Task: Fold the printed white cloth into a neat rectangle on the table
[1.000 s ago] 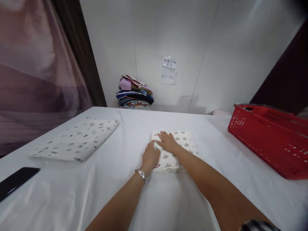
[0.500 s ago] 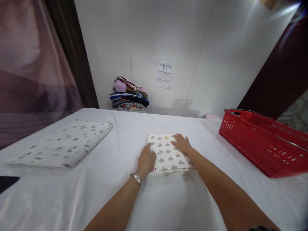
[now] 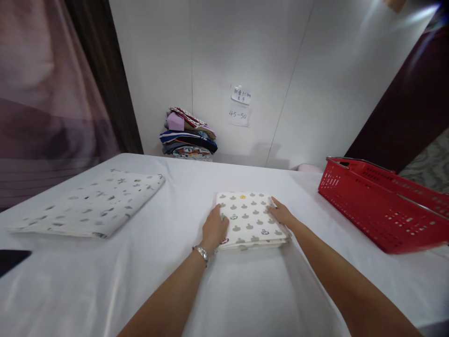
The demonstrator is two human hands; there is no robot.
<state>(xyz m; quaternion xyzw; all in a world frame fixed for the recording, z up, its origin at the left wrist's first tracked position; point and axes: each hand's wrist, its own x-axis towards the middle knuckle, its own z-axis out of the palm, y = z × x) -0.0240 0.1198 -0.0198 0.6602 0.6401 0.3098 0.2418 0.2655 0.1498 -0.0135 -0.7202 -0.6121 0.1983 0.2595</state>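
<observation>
A folded white cloth printed with small grey shapes lies on the white table in front of me. My left hand rests flat on its left edge, a metal watch on the wrist. My right hand lies along the cloth's right edge, fingers stretched out over it. Neither hand lifts the cloth; both press on it from opposite sides.
A larger folded patterned cloth lies at the left. A red plastic basket stands at the right. A stack of folded clothes sits by the back wall under paper notes. A dark phone lies at the left edge.
My right hand slid from the cloth's left part across its top to its right edge. My left hand stayed at the left edge. The camera view shifted slightly.
</observation>
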